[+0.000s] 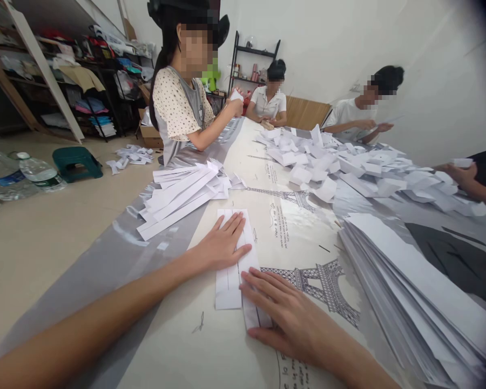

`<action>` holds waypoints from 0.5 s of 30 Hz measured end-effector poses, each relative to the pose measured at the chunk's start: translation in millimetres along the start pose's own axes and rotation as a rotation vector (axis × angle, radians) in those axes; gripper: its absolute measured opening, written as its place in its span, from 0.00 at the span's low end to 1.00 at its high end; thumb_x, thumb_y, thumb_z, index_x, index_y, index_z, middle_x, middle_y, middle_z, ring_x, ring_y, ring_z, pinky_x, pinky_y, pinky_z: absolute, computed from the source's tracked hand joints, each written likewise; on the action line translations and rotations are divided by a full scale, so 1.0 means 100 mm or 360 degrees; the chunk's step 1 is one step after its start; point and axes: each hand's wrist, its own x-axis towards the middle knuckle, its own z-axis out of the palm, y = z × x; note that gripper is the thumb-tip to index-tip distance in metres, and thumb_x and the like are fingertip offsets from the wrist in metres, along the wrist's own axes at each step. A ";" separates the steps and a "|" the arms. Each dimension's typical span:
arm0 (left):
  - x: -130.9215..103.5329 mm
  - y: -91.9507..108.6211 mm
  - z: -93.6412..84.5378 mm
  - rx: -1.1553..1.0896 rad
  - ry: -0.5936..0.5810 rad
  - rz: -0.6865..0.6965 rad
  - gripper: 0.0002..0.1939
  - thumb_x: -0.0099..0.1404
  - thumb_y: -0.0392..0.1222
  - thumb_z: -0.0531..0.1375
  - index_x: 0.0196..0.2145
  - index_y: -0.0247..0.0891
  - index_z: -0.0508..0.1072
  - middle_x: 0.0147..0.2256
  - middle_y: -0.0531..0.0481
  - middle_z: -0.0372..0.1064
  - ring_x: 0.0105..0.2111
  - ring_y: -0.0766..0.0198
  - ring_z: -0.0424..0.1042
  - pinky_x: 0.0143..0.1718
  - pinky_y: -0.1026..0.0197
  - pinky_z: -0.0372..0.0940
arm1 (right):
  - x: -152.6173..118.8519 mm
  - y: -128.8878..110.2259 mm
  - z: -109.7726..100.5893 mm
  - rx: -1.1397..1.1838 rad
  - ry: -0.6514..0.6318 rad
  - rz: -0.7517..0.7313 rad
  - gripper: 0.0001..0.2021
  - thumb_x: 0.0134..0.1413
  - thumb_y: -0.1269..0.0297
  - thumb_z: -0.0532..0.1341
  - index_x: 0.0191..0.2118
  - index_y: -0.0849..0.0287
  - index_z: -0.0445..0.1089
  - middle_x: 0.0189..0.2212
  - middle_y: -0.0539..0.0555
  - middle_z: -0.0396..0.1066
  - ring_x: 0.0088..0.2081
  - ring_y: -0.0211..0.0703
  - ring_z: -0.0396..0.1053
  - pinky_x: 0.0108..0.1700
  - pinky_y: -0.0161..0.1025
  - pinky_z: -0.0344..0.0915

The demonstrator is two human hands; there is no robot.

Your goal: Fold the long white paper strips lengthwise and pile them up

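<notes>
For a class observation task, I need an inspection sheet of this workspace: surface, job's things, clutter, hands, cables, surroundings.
Surface: printed tablecloth, cream and grey, with Eiffel Tower drawings.
Job's things: white paper with dark lines, under both hands; one piece or several, unclear.
Clutter: fanned strips at left, stacked long sheets at right, heap of paper pieces farther along, floor scraps.
Hands: left hand flat on the paper; right hand laid over its nearer right part.
Cables: nothing seen.
Surroundings: green stool, water bottle, loaded shelves, three co-workers; another person's hand at the right edge.
</notes>
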 end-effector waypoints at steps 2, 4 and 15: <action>0.00 0.00 -0.01 -0.0024 0.0010 0.0003 0.38 0.77 0.58 0.43 0.72 0.29 0.43 0.73 0.34 0.37 0.74 0.50 0.36 0.71 0.41 0.35 | -0.02 0.01 -0.02 -0.0005 0.0022 -0.0072 0.25 0.68 0.52 0.61 0.64 0.59 0.66 0.67 0.60 0.62 0.69 0.58 0.57 0.68 0.58 0.61; -0.01 0.01 -0.03 -0.0037 0.0008 0.0004 0.38 0.77 0.59 0.43 0.72 0.29 0.43 0.73 0.33 0.37 0.74 0.49 0.37 0.71 0.41 0.35 | -0.04 0.00 -0.05 -0.0017 0.0042 -0.0172 0.19 0.69 0.55 0.60 0.59 0.57 0.70 0.62 0.58 0.69 0.66 0.56 0.64 0.67 0.58 0.62; -0.01 0.01 -0.03 -0.0049 -0.0001 0.0010 0.37 0.76 0.58 0.43 0.73 0.33 0.42 0.73 0.34 0.36 0.74 0.48 0.37 0.72 0.39 0.36 | -0.03 -0.13 -0.05 -0.0299 0.0339 -0.0377 0.10 0.71 0.68 0.57 0.49 0.59 0.75 0.48 0.55 0.80 0.50 0.47 0.77 0.55 0.46 0.75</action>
